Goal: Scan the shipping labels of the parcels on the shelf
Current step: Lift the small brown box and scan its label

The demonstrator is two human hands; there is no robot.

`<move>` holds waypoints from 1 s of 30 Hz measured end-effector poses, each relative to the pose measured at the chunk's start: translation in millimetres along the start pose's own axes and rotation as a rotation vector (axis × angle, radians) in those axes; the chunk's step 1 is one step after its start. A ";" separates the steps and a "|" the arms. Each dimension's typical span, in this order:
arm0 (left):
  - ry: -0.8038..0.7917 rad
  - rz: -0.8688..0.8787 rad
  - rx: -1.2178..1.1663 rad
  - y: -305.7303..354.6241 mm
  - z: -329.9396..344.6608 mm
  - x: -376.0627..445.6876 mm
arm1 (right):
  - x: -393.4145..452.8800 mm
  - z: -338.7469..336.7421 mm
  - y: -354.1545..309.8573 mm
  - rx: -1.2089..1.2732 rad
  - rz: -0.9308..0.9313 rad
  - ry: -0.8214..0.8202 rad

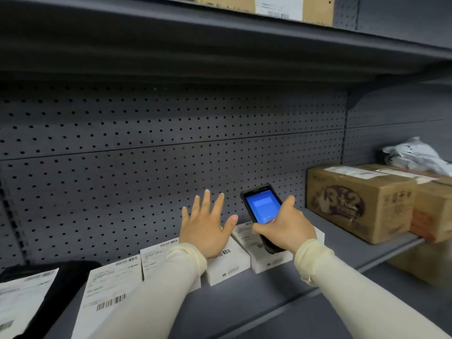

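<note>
In the head view, the right hand (pixel 286 228) is gripping a black handheld scanner (pixel 263 211) just right of the frame's centre, fingers curled round its lower body, its blue screen tilting up toward the camera. The scanner's long axis is running from the lower right toward the upper left, so its top end is aiming away from the person, over the back of the shelf (pixel 342 243). Directly beneath that hand, a small white parcel (pixel 266 253) is lying flat with its label facing up; the scanner is hanging just above it, and whether the two are touching is not clear.

The left hand (pixel 208 226) is hovering just left of centre, fingers spread straight and holding nothing, with the palm over a second white parcel (pixel 227 263) whose barcode is showing at the wrist. More labelled white parcels (pixel 115 285) are trailing toward the lower left. A brown cardboard box (pixel 359 201) is sitting at the right edge, well apart from both hands, nearer the right one.

The next scan, I judge, is depending on tipping the scanner's head downward onto the label below it.
</note>
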State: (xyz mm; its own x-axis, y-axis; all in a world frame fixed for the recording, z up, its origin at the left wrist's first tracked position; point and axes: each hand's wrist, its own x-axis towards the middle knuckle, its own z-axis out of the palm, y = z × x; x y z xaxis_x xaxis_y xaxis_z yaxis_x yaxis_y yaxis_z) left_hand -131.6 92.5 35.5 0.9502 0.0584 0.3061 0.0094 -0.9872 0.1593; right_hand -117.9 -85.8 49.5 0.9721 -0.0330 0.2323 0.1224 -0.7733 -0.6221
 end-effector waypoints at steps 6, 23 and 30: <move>0.020 0.068 -0.012 11.2 12.7 48.9 | 37.9 -8.2 7.4 -0.049 0.033 0.032; -0.005 0.029 0.026 76.2 55.9 110.8 | 124.4 -28.9 94.0 -0.055 0.034 -0.016; -0.022 -0.026 0.058 114.2 68.6 125.4 | 157.4 -45.6 137.5 -0.079 0.051 -0.084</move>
State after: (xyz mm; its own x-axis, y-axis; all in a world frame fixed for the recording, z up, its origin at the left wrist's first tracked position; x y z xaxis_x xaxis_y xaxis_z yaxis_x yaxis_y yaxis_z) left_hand 10.0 -23.1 27.7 0.9560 0.0812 0.2818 0.0513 -0.9924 0.1120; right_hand 42.8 -226.3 34.6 0.9904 -0.0225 0.1362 0.0597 -0.8197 -0.5697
